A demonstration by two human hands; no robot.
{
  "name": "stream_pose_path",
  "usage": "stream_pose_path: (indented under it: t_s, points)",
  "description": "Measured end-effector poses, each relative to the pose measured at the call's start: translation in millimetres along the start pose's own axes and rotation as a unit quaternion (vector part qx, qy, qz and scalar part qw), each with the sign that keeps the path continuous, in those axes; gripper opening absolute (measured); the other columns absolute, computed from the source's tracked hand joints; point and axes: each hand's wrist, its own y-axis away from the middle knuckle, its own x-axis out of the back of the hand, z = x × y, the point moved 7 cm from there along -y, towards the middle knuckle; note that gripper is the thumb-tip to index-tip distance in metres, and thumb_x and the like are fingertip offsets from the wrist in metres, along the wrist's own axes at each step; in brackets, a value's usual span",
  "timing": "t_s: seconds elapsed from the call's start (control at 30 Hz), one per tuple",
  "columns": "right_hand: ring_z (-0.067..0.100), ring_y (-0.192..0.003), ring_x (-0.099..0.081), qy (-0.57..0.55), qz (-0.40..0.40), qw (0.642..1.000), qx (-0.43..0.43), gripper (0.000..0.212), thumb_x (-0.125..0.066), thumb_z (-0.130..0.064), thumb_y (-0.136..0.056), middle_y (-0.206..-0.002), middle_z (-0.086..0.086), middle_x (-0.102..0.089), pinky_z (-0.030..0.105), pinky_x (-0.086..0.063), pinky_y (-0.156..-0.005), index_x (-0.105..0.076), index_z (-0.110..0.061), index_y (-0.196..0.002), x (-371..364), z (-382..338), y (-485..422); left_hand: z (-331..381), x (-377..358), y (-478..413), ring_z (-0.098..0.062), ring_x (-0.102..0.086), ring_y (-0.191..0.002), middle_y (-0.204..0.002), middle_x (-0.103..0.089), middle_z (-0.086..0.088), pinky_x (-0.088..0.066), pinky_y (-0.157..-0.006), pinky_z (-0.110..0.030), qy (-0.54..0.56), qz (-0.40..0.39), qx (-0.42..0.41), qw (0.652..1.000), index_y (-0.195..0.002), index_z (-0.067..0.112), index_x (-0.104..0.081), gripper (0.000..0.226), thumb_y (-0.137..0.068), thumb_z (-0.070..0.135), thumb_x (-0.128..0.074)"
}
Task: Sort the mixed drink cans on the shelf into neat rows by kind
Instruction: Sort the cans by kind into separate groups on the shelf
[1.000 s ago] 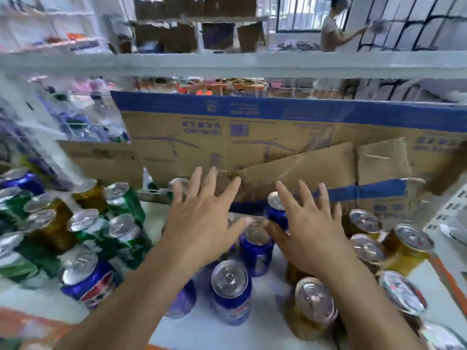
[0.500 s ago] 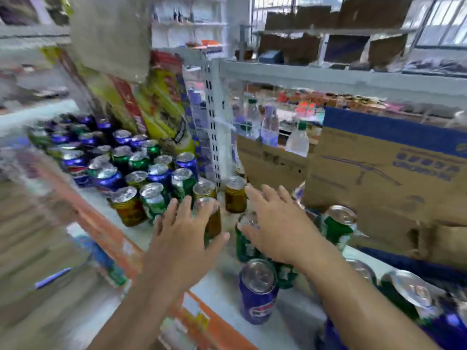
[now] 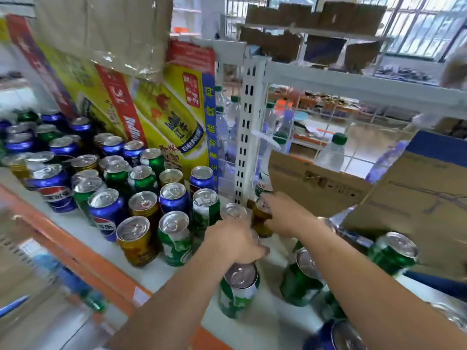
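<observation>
Two grips at once: left hand (image 3: 235,239) curled round a can (image 3: 233,210), colour hidden; right hand (image 3: 285,215) closed on a gold can (image 3: 261,221) beside the shelf upright (image 3: 243,147). Lift straight, clear of the green can (image 3: 238,291) in front, then set among matching ones.

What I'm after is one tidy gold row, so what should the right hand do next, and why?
Probably lift the gold can that the right hand grips and carry it left to stand beside the front gold can. It stands by the white shelf upright, apart from its kind, with a green can nearer.
</observation>
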Motion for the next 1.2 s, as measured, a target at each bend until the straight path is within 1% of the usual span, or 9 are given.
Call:
stream_pose_path:
  t_s: [0.13,0.27,0.4,0.6,0.67,0.77,0.97,1.13,1.2]
  points:
    - [0.034,-0.113,-0.052,0.000,-0.018,1.000,-0.022,0.075,-0.061,-0.011,-0.084,-0.142,0.011,-0.029,0.044,-0.049,-0.093,-0.025,-0.029,-0.147,-15.3,3.6,-12.9,2.5,-8.6,-21.3,-0.029,-0.057,-0.105,-0.121,-0.059,-0.009,-0.046,-0.077,-0.032,-0.021,-0.037,-0.015,0.999,-0.117,0.017,-0.056,0.050,-0.078,0.046,-0.067]
    - [0.034,-0.103,-0.056,-0.008,0.024,0.999,-0.047,0.064,-0.066,-0.015,-0.082,-0.129,0.013,-0.035,0.041,-0.051,-0.087,-0.035,-0.022,-0.137,-7.9,4.7,-13.0,4.0,-1.8,-22.9,-0.025,-0.061,-0.088,-0.099,-0.065,-0.007,-0.051,-0.072,-0.031,-0.017,-0.029,-0.055,0.998,-0.097,0.016,-0.062,0.036,-0.072,0.041,-0.069]
    - [0.034,-0.110,-0.054,-0.043,0.095,0.993,-0.051,0.075,-0.077,-0.028,-0.072,-0.126,0.010,-0.041,0.040,-0.049,-0.087,-0.037,-0.027,-0.136,20.0,9.9,5.1,2.3,33.8,-5.7,-0.022,-0.060,-0.089,-0.099,-0.063,0.001,-0.047,-0.070,-0.029,0.043,0.045,-0.082,0.995,-0.097,0.031,-0.060,0.042,-0.063,0.055,-0.069]
    - [0.018,-0.104,-0.050,-0.170,0.248,0.953,-0.028,0.077,-0.085,-0.040,-0.066,-0.114,-0.004,-0.048,0.031,-0.045,-0.085,-0.045,-0.027,-0.131,86.5,41.7,74.2,30.0,101.0,35.2,-0.012,-0.059,-0.085,-0.097,-0.062,0.014,-0.050,-0.073,-0.030,0.111,0.164,-0.126,0.972,-0.111,0.046,-0.052,0.050,-0.067,0.062,-0.069]
    - [0.018,-0.098,-0.057,-0.201,0.284,0.936,-0.042,0.070,-0.087,-0.040,-0.063,-0.110,-0.005,-0.057,0.033,-0.050,-0.083,-0.049,-0.027,-0.121,98.0,63.4,101.3,51.8,111.3,45.8,-0.008,-0.058,-0.083,-0.093,-0.060,0.020,-0.049,-0.072,-0.028,0.141,0.184,-0.163,0.959,-0.109,0.048,-0.050,0.047,-0.067,0.062,-0.068]
    - [0.003,-0.083,-0.056,-0.229,0.334,0.911,-0.075,0.063,-0.089,-0.037,-0.063,-0.092,-0.018,-0.055,0.018,-0.046,-0.068,-0.044,-0.034,-0.107,108.5,101.7,144.0,94.4,110.5,54.1,0.004,-0.054,-0.082,-0.089,-0.056,0.027,-0.043,-0.069,-0.017,0.180,0.181,-0.224,0.941,-0.106,0.049,-0.051,0.048,-0.064,0.063,-0.067]
    - [-0.008,-0.082,-0.057,-0.254,0.415,0.859,-0.159,0.063,-0.090,-0.039,-0.059,-0.090,-0.024,-0.058,0.008,-0.042,-0.063,-0.050,-0.037,-0.107,108.6,192.4,248.3,203.9,81.5,76.5,0.013,-0.046,-0.077,-0.081,-0.042,0.037,-0.028,-0.062,-0.005,0.213,0.117,-0.342,0.908,-0.104,0.052,-0.052,0.050,-0.060,0.069,-0.067]
    - [-0.015,-0.081,-0.055,-0.262,0.474,0.805,-0.241,0.055,-0.089,-0.039,-0.059,-0.091,-0.022,-0.059,0.005,-0.040,-0.063,-0.053,-0.039,-0.100,97.0,267.1,343.8,299.8,52.2,101.7,0.003,-0.056,-0.085,-0.087,-0.057,0.031,-0.047,-0.069,-0.019,0.208,0.083,-0.432,0.873,-0.107,0.047,-0.058,0.056,-0.058,0.073,-0.067]
    - [-0.012,-0.079,-0.053,-0.245,0.487,0.792,-0.274,0.055,-0.087,-0.040,-0.062,-0.090,-0.022,-0.055,0.006,-0.039,-0.062,-0.053,-0.031,-0.105,93.6,292.9,376.7,335.8,39.7,112.0,0.008,-0.056,-0.081,-0.087,-0.059,0.029,-0.044,-0.063,-0.009,0.206,0.068,-0.454,0.864,-0.105,0.044,-0.059,0.049,-0.063,0.066,-0.070]
